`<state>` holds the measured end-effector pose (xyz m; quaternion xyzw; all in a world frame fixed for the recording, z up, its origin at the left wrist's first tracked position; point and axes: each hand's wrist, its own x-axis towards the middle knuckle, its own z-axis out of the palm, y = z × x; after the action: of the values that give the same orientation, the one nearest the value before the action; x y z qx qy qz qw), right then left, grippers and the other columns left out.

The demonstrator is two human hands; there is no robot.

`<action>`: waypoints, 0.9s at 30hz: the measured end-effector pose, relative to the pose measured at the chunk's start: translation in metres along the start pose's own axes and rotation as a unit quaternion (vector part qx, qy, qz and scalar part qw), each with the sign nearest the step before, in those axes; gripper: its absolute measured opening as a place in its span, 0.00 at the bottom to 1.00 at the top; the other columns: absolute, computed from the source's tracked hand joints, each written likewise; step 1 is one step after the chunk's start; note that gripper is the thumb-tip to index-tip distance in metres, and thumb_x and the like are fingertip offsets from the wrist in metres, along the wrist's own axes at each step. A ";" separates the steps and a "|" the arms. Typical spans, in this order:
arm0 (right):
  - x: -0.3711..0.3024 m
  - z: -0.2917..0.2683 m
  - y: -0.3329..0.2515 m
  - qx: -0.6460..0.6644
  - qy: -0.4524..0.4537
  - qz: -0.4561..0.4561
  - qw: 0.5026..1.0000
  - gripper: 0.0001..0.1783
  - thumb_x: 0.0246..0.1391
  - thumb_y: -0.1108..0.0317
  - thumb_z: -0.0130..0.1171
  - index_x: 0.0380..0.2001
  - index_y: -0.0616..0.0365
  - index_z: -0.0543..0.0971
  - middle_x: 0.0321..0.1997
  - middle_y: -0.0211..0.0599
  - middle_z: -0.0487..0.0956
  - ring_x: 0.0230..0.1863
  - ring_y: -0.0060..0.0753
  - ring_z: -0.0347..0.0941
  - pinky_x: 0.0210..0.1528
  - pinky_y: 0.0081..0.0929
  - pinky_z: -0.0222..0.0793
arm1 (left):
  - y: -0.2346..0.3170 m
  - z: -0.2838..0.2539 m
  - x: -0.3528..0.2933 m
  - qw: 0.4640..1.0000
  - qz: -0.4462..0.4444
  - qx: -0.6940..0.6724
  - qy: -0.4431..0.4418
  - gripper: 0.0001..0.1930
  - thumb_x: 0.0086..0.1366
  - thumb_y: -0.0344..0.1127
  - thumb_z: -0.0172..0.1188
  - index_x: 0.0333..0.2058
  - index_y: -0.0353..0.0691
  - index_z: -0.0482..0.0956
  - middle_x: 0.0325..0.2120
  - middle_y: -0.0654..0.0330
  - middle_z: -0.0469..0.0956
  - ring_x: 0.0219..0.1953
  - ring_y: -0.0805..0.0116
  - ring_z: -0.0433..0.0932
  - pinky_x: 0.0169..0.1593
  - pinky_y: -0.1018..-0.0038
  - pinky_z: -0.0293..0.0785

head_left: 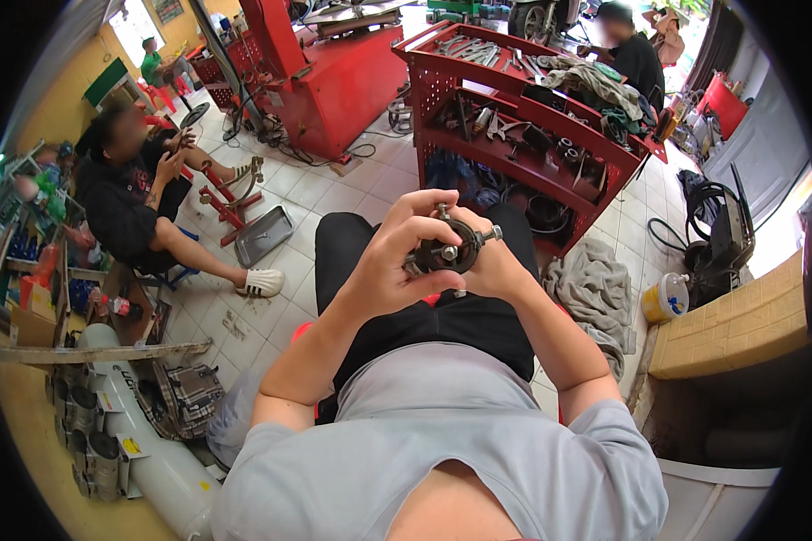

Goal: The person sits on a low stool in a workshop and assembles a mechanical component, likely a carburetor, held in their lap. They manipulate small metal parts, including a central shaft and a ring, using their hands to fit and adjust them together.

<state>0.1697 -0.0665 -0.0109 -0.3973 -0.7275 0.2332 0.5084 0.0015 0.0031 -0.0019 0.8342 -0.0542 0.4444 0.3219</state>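
Over my lap I hold a dark, round metal part with bolts [448,253] sticking out around it. My left hand [395,259] is closed on its left side, fingers curled over the top and the thumb below. On the other side my right hand [498,268] grips it too, its fingers mostly hidden behind the part. One bolt points up and another juts out to the right. The exact kind of part cannot be made out.
A red tool trolley [523,135] with wrenches and rags stands ahead, beside a red machine [334,99]. A grey tray [264,236] lies on the floor near a seated person [126,198]. To the right are a crumpled cloth [591,293] and a white bucket [666,298].
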 end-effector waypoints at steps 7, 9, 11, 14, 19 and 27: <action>-0.002 0.001 0.005 -0.021 0.007 -0.015 1.000 0.30 0.27 0.74 0.70 0.41 0.58 0.73 0.37 0.42 0.77 0.39 0.53 0.73 0.42 0.41 0.68 | 0.005 0.007 0.001 0.997 -0.033 -0.056 0.037 0.28 0.51 0.43 0.74 0.47 0.41 0.73 0.56 0.45 0.65 0.58 0.52 0.69 0.58 0.63 0.67; -0.001 0.001 0.002 -0.043 0.018 -0.020 0.999 0.30 0.27 0.74 0.70 0.41 0.58 0.73 0.36 0.42 0.77 0.39 0.53 0.73 0.42 0.40 0.69 | 0.006 0.000 0.004 1.000 -0.003 0.017 -0.010 0.29 0.49 0.42 0.74 0.48 0.42 0.72 0.56 0.47 0.66 0.55 0.52 0.71 0.57 0.64 0.67; -0.002 0.001 0.002 -0.027 0.016 -0.014 0.999 0.29 0.27 0.74 0.70 0.40 0.58 0.73 0.36 0.42 0.77 0.39 0.52 0.73 0.41 0.40 0.69 | 0.003 0.001 0.002 1.000 0.003 0.009 0.001 0.29 0.50 0.42 0.74 0.48 0.42 0.72 0.56 0.47 0.66 0.55 0.52 0.71 0.57 0.64 0.67; 0.000 0.002 0.003 -0.005 0.011 -0.003 1.000 0.29 0.27 0.74 0.71 0.39 0.59 0.73 0.36 0.42 0.77 0.38 0.52 0.72 0.40 0.39 0.68 | 0.001 0.008 0.000 0.994 -0.013 -0.085 0.061 0.26 0.50 0.41 0.74 0.46 0.42 0.74 0.56 0.47 0.66 0.55 0.52 0.70 0.57 0.63 0.67; -0.004 0.000 0.009 -0.070 0.018 -0.025 0.997 0.28 0.27 0.75 0.70 0.39 0.59 0.73 0.35 0.42 0.76 0.37 0.51 0.72 0.40 0.39 0.68 | 0.006 -0.002 0.003 0.999 -0.012 0.042 -0.028 0.31 0.50 0.42 0.74 0.49 0.43 0.67 0.58 0.44 0.63 0.60 0.51 0.67 0.60 0.60 0.65; 0.002 0.000 -0.001 -0.005 0.003 -0.026 1.000 0.30 0.27 0.75 0.70 0.41 0.59 0.73 0.36 0.43 0.77 0.38 0.52 0.73 0.41 0.39 0.69 | 0.000 0.013 0.000 0.990 -0.024 -0.114 0.081 0.27 0.50 0.41 0.74 0.47 0.43 0.73 0.56 0.46 0.66 0.56 0.52 0.69 0.57 0.63 0.67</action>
<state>0.1691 -0.0653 -0.0095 -0.3817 -0.7372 0.2150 0.5143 0.0102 -0.0048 -0.0070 0.7545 -0.0582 0.4932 0.4290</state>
